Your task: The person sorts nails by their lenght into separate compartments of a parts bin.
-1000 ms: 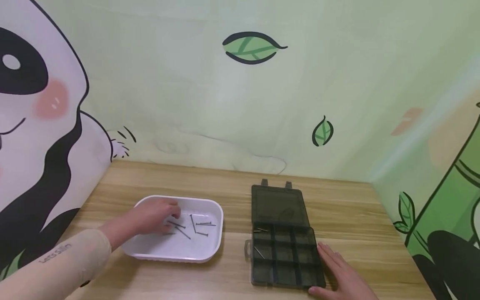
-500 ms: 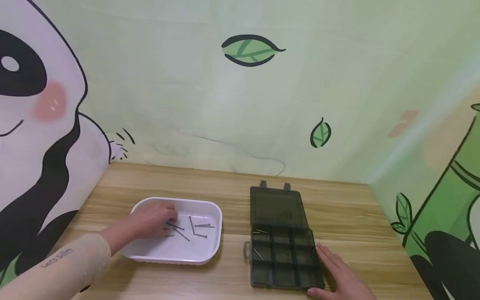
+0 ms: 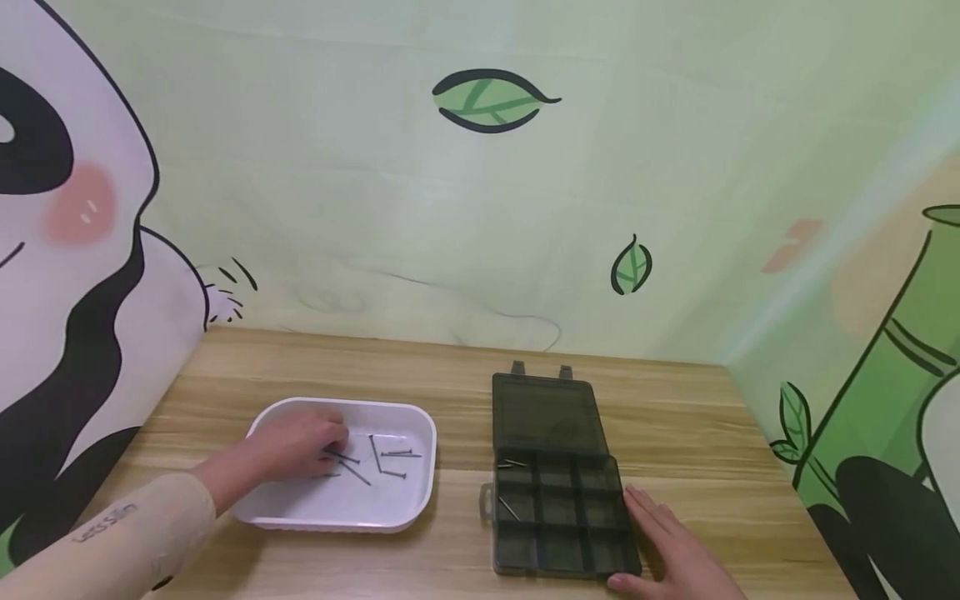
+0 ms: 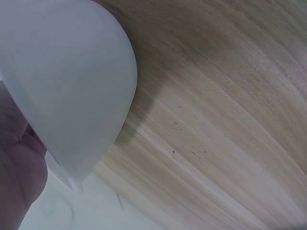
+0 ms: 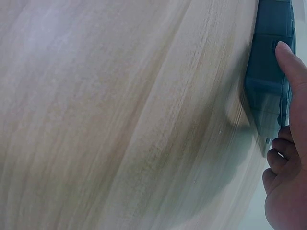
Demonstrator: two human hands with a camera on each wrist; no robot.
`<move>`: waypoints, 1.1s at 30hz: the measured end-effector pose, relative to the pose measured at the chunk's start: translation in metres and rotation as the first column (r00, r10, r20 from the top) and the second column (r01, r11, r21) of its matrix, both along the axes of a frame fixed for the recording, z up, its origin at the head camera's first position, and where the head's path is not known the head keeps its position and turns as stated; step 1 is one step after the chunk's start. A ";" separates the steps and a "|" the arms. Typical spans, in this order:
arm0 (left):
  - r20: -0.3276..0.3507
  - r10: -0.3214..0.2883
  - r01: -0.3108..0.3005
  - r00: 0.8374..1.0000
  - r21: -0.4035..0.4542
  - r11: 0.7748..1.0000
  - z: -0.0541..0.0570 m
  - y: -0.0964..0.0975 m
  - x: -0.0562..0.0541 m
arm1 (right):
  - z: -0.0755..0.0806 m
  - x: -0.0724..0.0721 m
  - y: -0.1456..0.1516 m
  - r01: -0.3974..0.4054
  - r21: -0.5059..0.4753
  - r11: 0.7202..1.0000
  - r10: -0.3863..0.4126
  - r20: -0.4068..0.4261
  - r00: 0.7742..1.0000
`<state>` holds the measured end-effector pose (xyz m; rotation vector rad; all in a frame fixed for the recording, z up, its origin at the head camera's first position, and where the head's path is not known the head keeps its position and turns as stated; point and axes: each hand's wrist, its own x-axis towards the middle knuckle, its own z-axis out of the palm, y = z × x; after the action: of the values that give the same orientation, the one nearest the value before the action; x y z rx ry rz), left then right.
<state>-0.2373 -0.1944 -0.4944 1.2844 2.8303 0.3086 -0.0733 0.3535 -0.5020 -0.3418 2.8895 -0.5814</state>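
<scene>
Wooden table (image 3: pixel 675 433), left hand (image 3: pixel 300 442) at nails (image 3: pixel 355 473), grip unclear, right hand (image 3: pixel 678 558) spread against box (image 3: pixel 556 504)

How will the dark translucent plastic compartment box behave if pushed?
The box likely slides rather than tips, being low and broad. Its thin, folded-back lid might swing if lifted. Slim metallic fasteners inside could shift, having spare room.
</scene>
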 end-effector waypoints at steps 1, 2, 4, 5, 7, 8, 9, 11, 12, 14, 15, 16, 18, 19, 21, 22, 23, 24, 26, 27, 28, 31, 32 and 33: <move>0.001 0.000 0.000 1.000 0.002 1.000 0.000 0.000 0.000 | 0.000 0.000 0.000 0.000 0.000 1.000 0.000 0.001 1.000; 0.002 -0.001 0.001 1.000 0.002 1.000 0.000 0.000 0.000 | 0.000 -0.001 -0.001 0.002 -0.001 1.000 -0.002 0.006 1.000; 0.011 0.002 -0.002 1.000 0.002 1.000 -0.001 0.001 0.000 | 0.000 -0.001 -0.001 0.007 -0.002 1.000 -0.007 0.017 1.000; 0.018 0.010 -0.010 1.000 -0.001 1.000 -0.001 0.001 0.001 | 0.000 -0.001 -0.001 0.009 -0.004 1.000 -0.009 0.023 1.000; 0.037 0.023 -0.023 0.999 -0.006 1.000 -0.001 0.002 0.001 | 0.000 -0.001 -0.001 0.011 -0.005 1.000 -0.011 0.027 1.000; 0.036 0.023 -0.023 0.999 -0.008 1.000 -0.002 0.002 0.001 | 0.000 -0.002 -0.001 0.010 -0.006 1.000 -0.010 0.026 1.000; 0.036 0.024 -0.023 0.999 -0.010 1.000 -0.002 0.002 0.001 | 0.000 -0.002 -0.001 0.009 -0.004 1.000 -0.009 0.023 1.000; 0.024 0.023 -0.023 0.999 -0.013 1.000 -0.004 0.002 0.002 | 0.000 -0.002 -0.001 0.005 -0.001 1.000 -0.005 0.016 1.000; 0.019 0.020 -0.019 1.000 -0.012 1.000 -0.005 0.002 0.002 | 0.000 -0.002 -0.001 0.003 0.001 1.000 -0.003 0.014 1.000; -0.001 0.009 -0.009 1.000 -0.009 1.000 -0.006 0.002 0.002 | 0.000 -0.002 -0.001 0.001 0.005 1.000 -0.001 0.009 1.000; -0.001 0.009 -0.009 1.000 -0.008 1.000 -0.006 0.002 0.002 | -0.001 -0.002 -0.001 0.000 0.006 1.000 0.000 0.009 1.000; -0.004 0.010 -0.010 1.000 -0.007 1.000 -0.006 0.002 0.001 | -0.001 -0.002 -0.001 0.000 0.007 1.000 0.000 0.008 1.000; 0.008 0.017 -0.017 1.000 -0.007 1.000 -0.005 0.002 0.001 | -0.001 -0.002 -0.001 0.001 0.008 1.000 -0.001 0.007 1.000; 0.009 0.021 -0.021 1.000 -0.007 1.000 -0.004 0.003 0.001 | -0.001 -0.002 0.000 0.001 0.007 1.000 -0.002 0.007 1.000; 0.003 0.029 -0.029 1.000 -0.015 0.999 0.000 0.004 0.000 | -0.001 -0.002 0.000 0.006 -0.001 1.000 -0.006 0.021 1.000; -0.002 0.031 -0.031 1.000 -0.020 0.999 0.003 0.004 0.000 | -0.001 -0.001 0.000 0.009 -0.004 1.000 -0.009 0.028 1.000; -0.005 0.032 -0.032 0.999 -0.025 0.999 0.005 0.004 -0.001 | -0.001 -0.001 0.000 0.009 -0.008 1.000 -0.008 0.029 1.000; -0.009 0.029 -0.029 1.000 -0.026 0.999 0.008 0.005 -0.001 | -0.001 -0.001 0.000 0.007 -0.010 1.000 -0.007 0.029 1.000; -0.018 0.027 -0.027 0.999 -0.033 0.999 0.015 0.006 -0.003 | -0.001 0.000 0.000 0.007 -0.017 1.000 -0.007 0.030 1.000; -0.015 0.031 -0.031 0.999 -0.040 0.999 0.019 0.007 -0.003 | -0.001 0.000 0.000 0.006 -0.016 1.000 -0.006 0.024 1.000; -0.003 0.035 -0.035 0.999 -0.043 0.998 0.023 0.008 -0.004 | -0.001 0.001 0.000 0.004 -0.013 1.000 -0.004 0.017 1.000; 0.014 0.049 -0.048 0.999 -0.057 0.997 0.035 0.015 -0.004 | -0.002 0.001 -0.001 0.004 -0.008 1.000 -0.004 0.006 1.000; 0.018 0.050 -0.049 0.999 -0.058 0.997 0.039 0.017 -0.004 | -0.002 0.001 -0.001 0.004 -0.004 1.000 -0.004 0.004 1.000; 0.016 0.047 -0.046 0.999 -0.056 0.997 0.043 0.020 -0.004 | -0.002 0.001 -0.001 0.005 0.000 1.000 -0.005 0.002 1.000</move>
<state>-0.2412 -0.1745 -0.4518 1.2020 2.8359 0.2382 -0.0725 0.3527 -0.5044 -0.3346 2.8895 -0.5825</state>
